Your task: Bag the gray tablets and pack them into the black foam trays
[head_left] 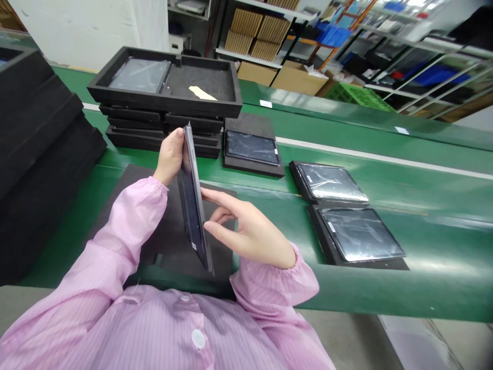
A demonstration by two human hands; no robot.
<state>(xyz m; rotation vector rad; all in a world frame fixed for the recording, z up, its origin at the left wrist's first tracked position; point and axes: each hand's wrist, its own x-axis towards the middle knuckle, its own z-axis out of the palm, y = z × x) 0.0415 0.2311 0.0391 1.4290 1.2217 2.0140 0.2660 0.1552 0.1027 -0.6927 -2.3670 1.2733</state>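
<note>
A tablet (192, 205) with a dark screen and a small white label stands tilted, nearly edge-on to me, above a black foam board (162, 241). My left hand (171, 156) is closed on its upper end. At its right edge, my right hand (246, 228) has thumb and index finger spread, fingertips at or touching the edge; the other fingers are partly curled. Just beyond lies another tablet (252, 147) on a foam pad. Two film-covered tablets rest on foam pads to the right, one farther (333, 182) and one nearer (362, 234).
A black foam tray (210, 107) tops a stack at the back, holding a film-wrapped tablet (140, 75) and a cream-coloured scrap (202, 93). Tall black foam stacks (34, 154) rise at left. Everything stands on a green conveyor belt (435, 205). Shelves with cartons (244, 23) are behind.
</note>
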